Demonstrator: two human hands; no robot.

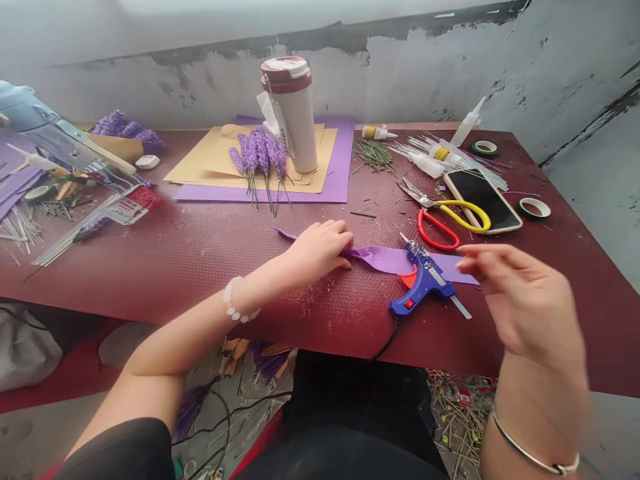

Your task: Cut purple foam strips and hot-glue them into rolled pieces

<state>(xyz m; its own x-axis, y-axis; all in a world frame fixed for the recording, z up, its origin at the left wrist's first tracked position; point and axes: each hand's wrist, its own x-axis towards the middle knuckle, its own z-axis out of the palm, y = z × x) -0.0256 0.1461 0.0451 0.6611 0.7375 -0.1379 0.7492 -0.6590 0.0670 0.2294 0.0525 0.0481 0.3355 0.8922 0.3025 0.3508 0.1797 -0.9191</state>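
Note:
My left hand (324,247) is closed on a purple paper strip (387,259) near the table's middle; the strip is folded and twisted close to the fingers. A blue glue gun (425,280) with a red trigger lies across the strip's flat right part, a glue stick poking out of its back. At the strip's right end is my right hand (530,293), slightly blurred, thumb and fingers pinched together. Whether they grip the strip's edge or something small cannot be made out. Scissors (440,212) with red and yellow handles lie just beyond the glue gun.
Behind stand a white tumbler (295,120) and lavender stems (261,157) on tan and purple sheets (335,180). At right are a phone (483,199), green tape rolls (534,209), glue bottles (467,123) and cut wires (374,155). A clear bottle (75,143) is at left.

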